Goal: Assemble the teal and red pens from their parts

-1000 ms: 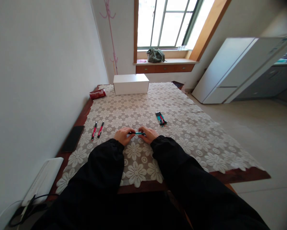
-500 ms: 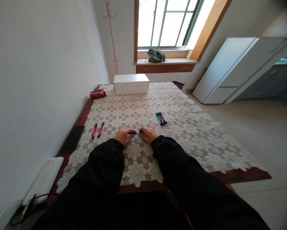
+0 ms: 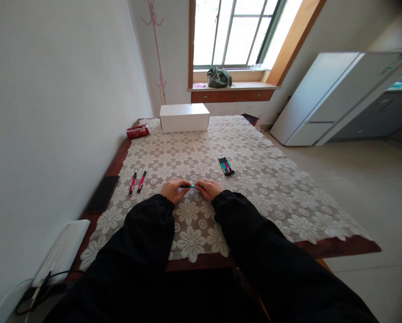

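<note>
Looks forward and down from the person's head, set above and just behind the black sleeves (image 3: 149, 233), which fill much of the lower frame, with the fingers (image 3: 179, 182) small and close to the middle. Spans the surface (image 3: 342, 246) from its near edge to its far end, then beyond the white box (image 3: 184, 121) to the window (image 3: 234, 33) at the top. Spreads wide in a single view, taking in the wall (image 3: 69, 89) along the left and the refrigerator (image 3: 325, 96) at the right.

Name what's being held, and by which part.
A pen, near both ends: the left hand grips the black end, the right hand the opposite one.
</note>
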`<state>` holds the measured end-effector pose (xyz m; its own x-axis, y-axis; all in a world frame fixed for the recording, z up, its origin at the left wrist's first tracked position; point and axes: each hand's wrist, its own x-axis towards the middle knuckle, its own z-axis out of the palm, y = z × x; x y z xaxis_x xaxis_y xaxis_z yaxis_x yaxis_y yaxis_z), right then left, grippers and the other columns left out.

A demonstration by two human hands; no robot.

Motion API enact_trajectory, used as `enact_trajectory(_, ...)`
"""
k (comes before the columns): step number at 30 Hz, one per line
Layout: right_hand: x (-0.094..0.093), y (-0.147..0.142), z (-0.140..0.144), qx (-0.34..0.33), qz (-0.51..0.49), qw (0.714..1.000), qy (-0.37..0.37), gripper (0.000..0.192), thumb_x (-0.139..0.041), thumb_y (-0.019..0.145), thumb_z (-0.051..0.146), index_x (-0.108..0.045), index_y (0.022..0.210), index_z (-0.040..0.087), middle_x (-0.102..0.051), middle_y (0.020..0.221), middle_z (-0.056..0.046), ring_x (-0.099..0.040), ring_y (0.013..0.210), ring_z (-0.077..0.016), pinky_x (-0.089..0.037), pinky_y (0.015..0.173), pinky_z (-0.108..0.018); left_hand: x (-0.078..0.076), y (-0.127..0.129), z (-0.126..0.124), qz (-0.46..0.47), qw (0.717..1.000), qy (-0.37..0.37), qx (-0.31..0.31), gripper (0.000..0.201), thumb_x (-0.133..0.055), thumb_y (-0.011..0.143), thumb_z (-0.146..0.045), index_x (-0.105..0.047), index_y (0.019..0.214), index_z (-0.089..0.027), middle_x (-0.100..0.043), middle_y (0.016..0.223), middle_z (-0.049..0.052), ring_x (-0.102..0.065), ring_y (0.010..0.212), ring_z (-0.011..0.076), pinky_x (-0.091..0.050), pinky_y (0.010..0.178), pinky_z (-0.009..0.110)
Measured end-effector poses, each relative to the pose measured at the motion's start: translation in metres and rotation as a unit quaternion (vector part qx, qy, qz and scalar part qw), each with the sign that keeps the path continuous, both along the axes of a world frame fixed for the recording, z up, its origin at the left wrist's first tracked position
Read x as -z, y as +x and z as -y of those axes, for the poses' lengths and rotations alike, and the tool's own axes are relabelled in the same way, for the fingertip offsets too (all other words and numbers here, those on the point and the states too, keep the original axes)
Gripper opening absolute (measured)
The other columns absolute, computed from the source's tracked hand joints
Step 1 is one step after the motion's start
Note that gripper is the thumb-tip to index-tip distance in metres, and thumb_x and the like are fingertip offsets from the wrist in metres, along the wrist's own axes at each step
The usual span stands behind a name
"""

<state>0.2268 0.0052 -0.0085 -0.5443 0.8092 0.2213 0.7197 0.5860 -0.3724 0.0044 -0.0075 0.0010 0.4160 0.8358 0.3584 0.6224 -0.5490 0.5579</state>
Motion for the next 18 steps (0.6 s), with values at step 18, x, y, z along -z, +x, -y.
enact_trajectory(18,0.0005,-0.0001,-0.0003,0.016,0.000,1.000,-0.002,0.024,-0.047,0.098,0.037,-0.066,0.098,0.022,-0.070,0.094,-0.006,-0.064,0.085,-0.0185,-0.043,0.074,-0.027,-0.0011,0.0012,0.0006,-0.001,1.000,0.016,-0.013,0.015,-0.064,0.084,-0.029,-0.071,0.096,-0.024,-0.073,0.091,0.002,-0.067,0.087,0.0179,-0.054,0.081,0.031)
